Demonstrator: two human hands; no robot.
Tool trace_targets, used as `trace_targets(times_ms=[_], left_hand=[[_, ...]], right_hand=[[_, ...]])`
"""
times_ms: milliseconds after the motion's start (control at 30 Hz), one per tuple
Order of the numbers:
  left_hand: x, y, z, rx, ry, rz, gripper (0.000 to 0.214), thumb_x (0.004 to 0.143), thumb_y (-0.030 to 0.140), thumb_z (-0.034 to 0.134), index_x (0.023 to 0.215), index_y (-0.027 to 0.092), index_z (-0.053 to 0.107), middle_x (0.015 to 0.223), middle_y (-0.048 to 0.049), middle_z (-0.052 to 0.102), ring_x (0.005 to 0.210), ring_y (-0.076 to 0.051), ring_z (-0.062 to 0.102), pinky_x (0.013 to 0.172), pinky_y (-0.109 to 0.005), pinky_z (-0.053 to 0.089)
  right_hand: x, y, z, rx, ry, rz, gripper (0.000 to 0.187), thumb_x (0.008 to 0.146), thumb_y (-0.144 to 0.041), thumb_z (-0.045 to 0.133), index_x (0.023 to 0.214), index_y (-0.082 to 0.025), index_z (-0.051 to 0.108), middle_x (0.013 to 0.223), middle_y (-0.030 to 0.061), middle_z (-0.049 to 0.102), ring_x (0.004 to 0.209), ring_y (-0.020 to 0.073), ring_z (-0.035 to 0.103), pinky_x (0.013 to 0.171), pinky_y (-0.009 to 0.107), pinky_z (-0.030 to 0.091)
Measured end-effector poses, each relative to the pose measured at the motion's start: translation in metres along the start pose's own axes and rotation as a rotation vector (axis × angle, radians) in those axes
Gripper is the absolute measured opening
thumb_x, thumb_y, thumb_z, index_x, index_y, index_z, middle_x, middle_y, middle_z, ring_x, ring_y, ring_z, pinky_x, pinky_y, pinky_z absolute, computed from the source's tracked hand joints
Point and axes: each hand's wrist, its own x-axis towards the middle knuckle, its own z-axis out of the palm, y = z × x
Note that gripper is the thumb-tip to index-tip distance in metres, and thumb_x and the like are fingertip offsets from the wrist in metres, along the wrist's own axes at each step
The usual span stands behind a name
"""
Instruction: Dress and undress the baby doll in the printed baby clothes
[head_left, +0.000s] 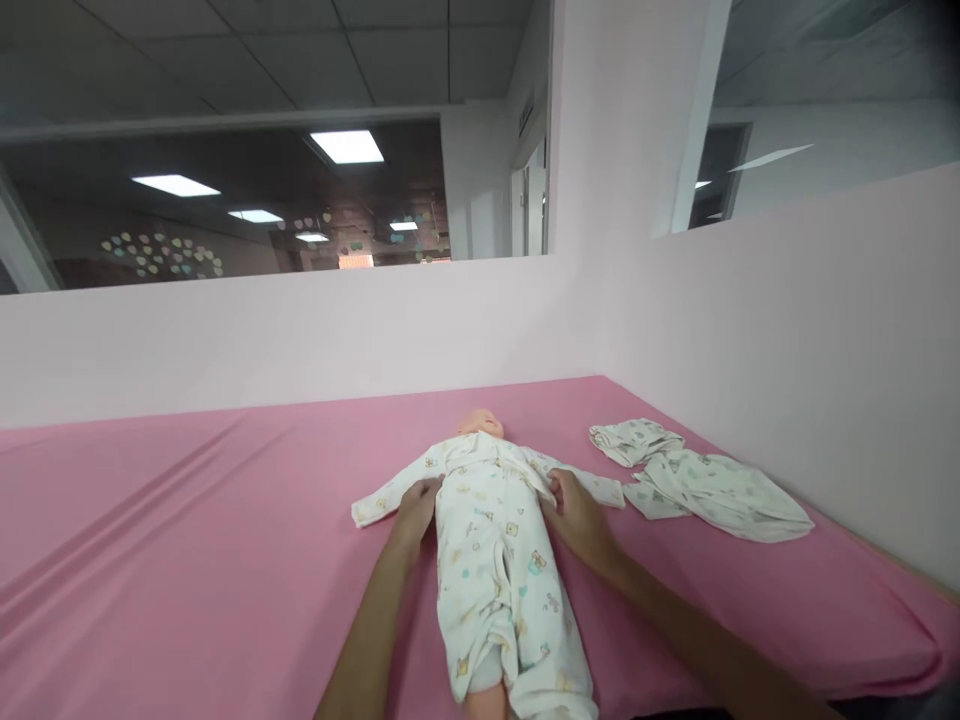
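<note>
Pink bedsheet (pixel 187 560), one. Crumpled printed cloth heaps (pixel 724 495), two, touching, at right. Baby doll (pixel 491 540), one, on its back between hands. Right hand (pixel 581 515) pinching clothing (pixel 480 500); left hand (pixel 418 510), grip unclear.

Prob. childcare training rm: baby doll (pixel 491 540) on pink-covered bed (pixel 225 540); int. window (pixel 262 60) past far edge w/ heart shapes (pixel 176 242).

Crumpled printed cloths (pixel 724 488) lie at four o'clock; heart shapes (pixel 152 269) show at ten, a lit ceiling panel (pixel 347 147) at eleven.
</note>
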Motion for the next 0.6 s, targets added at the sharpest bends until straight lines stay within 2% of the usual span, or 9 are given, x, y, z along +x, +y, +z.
trace_targets(times_ms=[67,167,300,433,533,600], left_hand=[[0.002,0.006,-0.004,0.093,-0.019,0.045,0.045,0.079,0.054,0.061,0.102,0.014,0.063,0.102,-0.0103,0.068,0.094,-0.024,0.063,0.085,-0.038,0.048],[0.008,0.011,-0.004,0.257,-0.012,0.196,0.052,0.077,0.060,0.057,0.106,0.016,0.063,0.106,-0.0100,0.066,0.096,-0.026,0.061,0.087,-0.039,0.046],[0.016,0.021,0.006,0.422,0.014,0.395,0.047,0.079,0.054,0.057,0.112,0.021,0.062,0.113,-0.0085,0.060,0.102,-0.025,0.057,0.090,-0.038,0.045],[0.022,0.040,0.021,0.716,-0.023,0.561,0.030,0.085,0.039,0.052,0.109,0.025,0.064,0.112,-0.0062,0.058,0.109,-0.024,0.052,0.090,-0.037,0.043],[0.027,0.048,0.027,0.912,-0.004,0.645,0.024,0.089,0.034,0.045,0.100,0.024,0.065,0.103,-0.0061,0.060,0.098,-0.024,0.053,0.084,-0.038,0.042],[0.031,0.047,0.028,0.944,-0.001,0.670,0.022,0.091,0.033,0.043,0.090,0.022,0.062,0.095,-0.0051,0.060,0.092,-0.022,0.052,0.081,-0.036,0.041]], right_hand=[[0.011,-0.008,0.004,0.014,0.008,-0.030,0.027,0.086,-0.033,0.044,0.108,-0.020,0.051,0.096,0.0055,0.062,0.087,0.0211,0.056,0.073,0.030,0.041],[0.028,-0.023,0.009,0.070,0.060,-0.067,0.020,0.083,-0.025,0.045,0.100,-0.020,0.054,0.094,0.0044,0.062,0.086,0.0201,0.056,0.074,0.029,0.040],[0.042,-0.053,0.011,0.227,0.092,-0.128,0.013,0.088,-0.027,0.043,0.084,-0.020,0.054,0.081,0.0019,0.060,0.079,0.0182,0.053,0.073,0.029,0.038],[0.037,-0.079,0.010,0.414,0.040,-0.166,0.018,0.091,-0.029,0.043,0.079,-0.020,0.051,0.076,-0.0011,0.053,0.074,0.0156,0.049,0.070,0.027,0.036],[0.026,-0.084,0.010,0.487,0.033,-0.149,0.020,0.093,-0.031,0.042,0.077,-0.020,0.049,0.074,-0.0020,0.048,0.073,0.0147,0.046,0.069,0.026,0.035],[0.021,-0.080,0.011,0.506,0.030,-0.144,0.022,0.093,-0.032,0.042,0.076,-0.020,0.047,0.074,-0.0019,0.046,0.073,0.0145,0.044,0.068,0.026,0.035]])
